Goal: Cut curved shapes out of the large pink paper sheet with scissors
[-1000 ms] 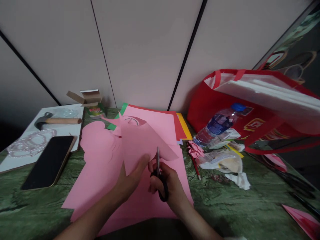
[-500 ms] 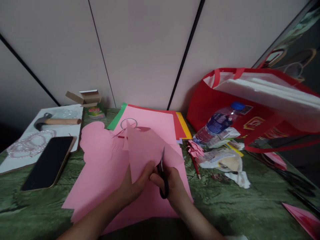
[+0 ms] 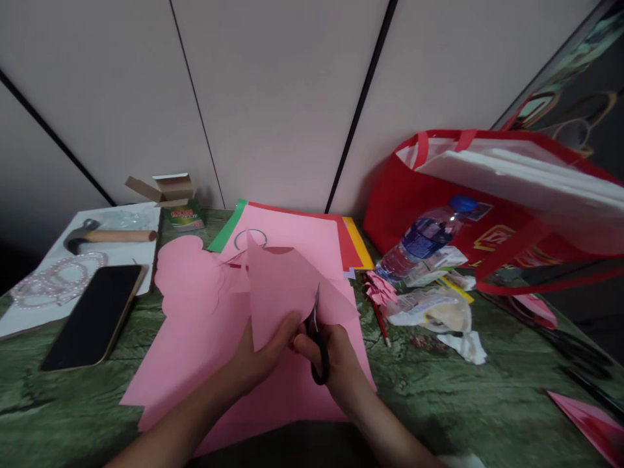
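My left hand (image 3: pixel 268 348) grips the near edge of a raised pink paper sheet (image 3: pixel 277 286), thumb on top and the other fingers hidden behind it. In my right hand (image 3: pixel 336 361) are black-handled scissors (image 3: pixel 319 354), their blades at the sheet's lower right part, where the paper is cut into. Beneath both hands lie larger pink sheets (image 3: pixel 205 370) on the table. A stack of scalloped pink paper shapes (image 3: pixel 182 273) rests to the left of the held sheet.
Left are a phone (image 3: pixel 95 318), a hammer (image 3: pixel 117 236), pink bead strings (image 3: pixel 58 279) and an opened small box (image 3: pixel 182 211). To the right stand a water bottle (image 3: pixel 426 237) and red bag (image 3: pixel 390 195), near a red pencil (image 3: pixel 380 322) and plastic scraps (image 3: pixel 433 312). Coloured sheets (image 3: pixel 358 244) lie behind.
Both hands, the sheet and the scissors keep nearly the same place. The whole view has shifted very slightly.
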The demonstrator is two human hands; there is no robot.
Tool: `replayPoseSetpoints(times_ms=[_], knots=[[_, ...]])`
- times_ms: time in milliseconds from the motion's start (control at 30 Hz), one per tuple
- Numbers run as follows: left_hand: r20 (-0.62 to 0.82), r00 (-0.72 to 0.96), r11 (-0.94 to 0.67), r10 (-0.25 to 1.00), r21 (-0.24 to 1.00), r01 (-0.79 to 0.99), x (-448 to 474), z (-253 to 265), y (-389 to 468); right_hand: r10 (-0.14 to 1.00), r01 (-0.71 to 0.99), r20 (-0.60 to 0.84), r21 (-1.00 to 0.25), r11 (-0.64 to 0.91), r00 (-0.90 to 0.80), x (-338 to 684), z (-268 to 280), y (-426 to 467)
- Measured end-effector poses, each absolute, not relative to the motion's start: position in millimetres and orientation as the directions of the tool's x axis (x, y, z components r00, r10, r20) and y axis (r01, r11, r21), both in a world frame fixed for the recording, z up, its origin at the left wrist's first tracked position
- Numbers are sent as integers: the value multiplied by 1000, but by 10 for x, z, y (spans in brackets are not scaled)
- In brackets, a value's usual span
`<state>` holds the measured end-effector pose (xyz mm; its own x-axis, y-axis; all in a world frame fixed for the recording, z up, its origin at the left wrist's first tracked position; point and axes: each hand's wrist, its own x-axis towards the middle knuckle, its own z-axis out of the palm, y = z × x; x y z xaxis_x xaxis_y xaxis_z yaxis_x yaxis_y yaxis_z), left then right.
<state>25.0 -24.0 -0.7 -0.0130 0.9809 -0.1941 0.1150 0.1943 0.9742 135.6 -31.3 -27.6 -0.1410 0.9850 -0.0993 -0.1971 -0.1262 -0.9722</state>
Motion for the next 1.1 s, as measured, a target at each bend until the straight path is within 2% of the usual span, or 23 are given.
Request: replayPoseSetpoints(times_ms=[233,533,733,900,1100], knots=[[-163,46,155,986,978,142,243,22,-222,989,-148,-105,-982,-120,-107,1362,-264,-321],[-198,187,160,962,967,198,160,78,-171,993,-84,-63,-994,-71,-98,1381,-346,-332],[-161,67,150,985,978,144,198,80,-194,991,-141,-67,-987,-83,-114,1368,-320,-334],[-210,153,177,966,963,204,166,62,-176,989,-191,-69,-977,-94,-134,1356,-325,-330],[-131,170,111,977,986,122,186,23,-168,989,-218,-52,-972,-82,-138,1358,-345,-324]])
